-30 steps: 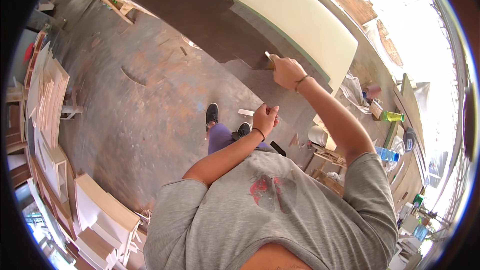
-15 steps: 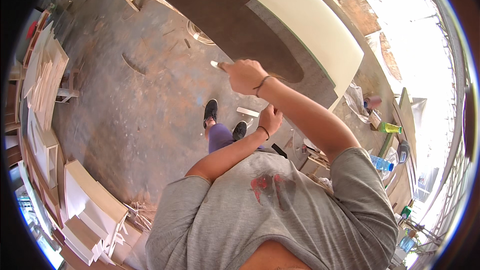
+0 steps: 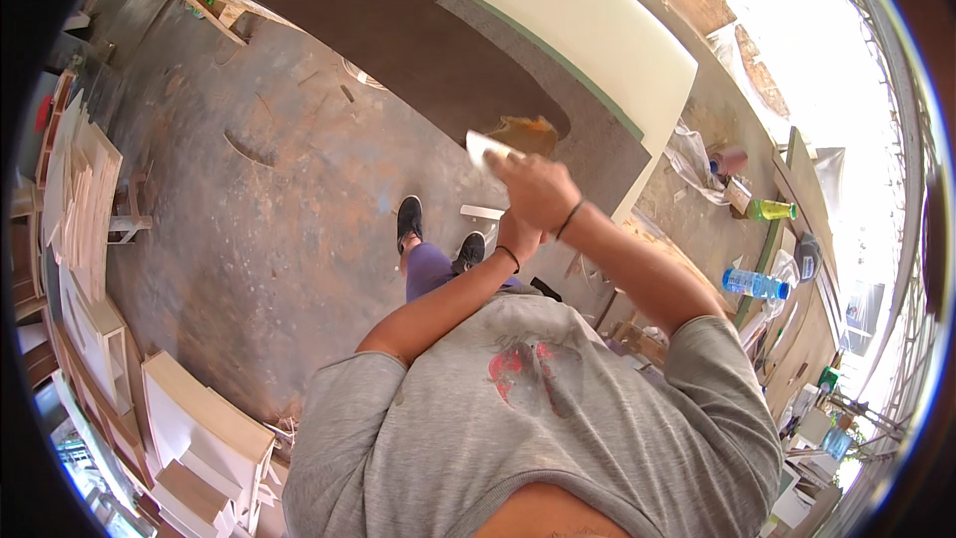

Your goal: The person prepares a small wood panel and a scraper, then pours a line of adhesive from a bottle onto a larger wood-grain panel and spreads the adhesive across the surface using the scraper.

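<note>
My right hand (image 3: 538,191) is closed around a small white flat scraper (image 3: 486,147), its blade pointing forward and left. It is over the near edge of a long grey board (image 3: 612,159) with a dark brown, wet-looking coating (image 3: 398,25) across much of it. Just beyond the scraper is a glossy amber patch (image 3: 533,133) that looks like glue. My left hand (image 3: 518,236) is close below the right one, fingers curled; what it holds, if anything, is hidden. A cream sheet with a green edge (image 3: 597,15) runs along the board's far side.
Stacked wooden strips (image 3: 85,199) and pale box-like panels (image 3: 199,418) stand on the left. At right lie a clear bottle with a blue cap (image 3: 755,284), a green bottle (image 3: 772,209) and a plastic bag (image 3: 692,164). A white strip (image 3: 482,211) lies near my feet.
My right hand has swung back toward me and right with the scraper, from over the floor to the board's edge. The amber patch now shows. My left hand has shifted slightly left.
</note>
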`<state>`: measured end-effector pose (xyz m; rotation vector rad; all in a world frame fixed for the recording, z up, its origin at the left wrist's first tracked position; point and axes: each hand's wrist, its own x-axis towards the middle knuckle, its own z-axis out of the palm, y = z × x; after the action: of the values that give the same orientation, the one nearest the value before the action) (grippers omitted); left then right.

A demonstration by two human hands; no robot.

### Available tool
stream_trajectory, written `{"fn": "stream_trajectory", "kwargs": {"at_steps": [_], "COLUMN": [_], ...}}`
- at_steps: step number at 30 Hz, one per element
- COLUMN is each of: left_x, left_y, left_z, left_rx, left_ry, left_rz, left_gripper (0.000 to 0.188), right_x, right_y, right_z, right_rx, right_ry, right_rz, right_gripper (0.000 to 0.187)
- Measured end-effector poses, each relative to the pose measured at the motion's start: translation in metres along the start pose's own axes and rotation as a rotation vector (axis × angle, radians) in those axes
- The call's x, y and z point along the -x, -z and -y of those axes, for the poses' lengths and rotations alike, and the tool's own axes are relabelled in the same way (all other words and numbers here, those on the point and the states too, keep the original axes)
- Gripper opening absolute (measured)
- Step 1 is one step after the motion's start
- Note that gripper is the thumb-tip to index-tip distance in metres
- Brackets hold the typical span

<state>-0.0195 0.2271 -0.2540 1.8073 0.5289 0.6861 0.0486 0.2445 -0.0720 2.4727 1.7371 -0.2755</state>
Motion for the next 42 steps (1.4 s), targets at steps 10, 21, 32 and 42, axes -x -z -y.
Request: {"fn": "stream_trajectory", "kwargs": {"at_steps": [10,21,32,42], "left_x": [-0.003,0.009,0.024,0.030], "left_y": [0.016,-0.007,-0.018,-0.030], "left_z": [-0.062,-0.067,-0.078,-0.078], "left_rx": [0.176,0.561,0.561,0.607], "left_ry": [0.456,0.912,0.940,0.915], "left_rz": [0.344,0.487,0.585,0.599], "left_gripper": [0.023,0.027,0.024,0.032], "right_x": [-0.042,0.031,0.130,0.053], "right_y": [0.007,0.048,-0.029,-0.020], "right_z": [-0.013,-0.047,-0.068,-0.104], "right_rx": [-0.220,-0.341,-0.129,-0.128], "right_ry": [-0.011,0.045,-0.016,0.038], "right_rz": [0.154,-0.100,0.028,0.076], "right_gripper": [0.034,0.050,0.047,0.049]}}
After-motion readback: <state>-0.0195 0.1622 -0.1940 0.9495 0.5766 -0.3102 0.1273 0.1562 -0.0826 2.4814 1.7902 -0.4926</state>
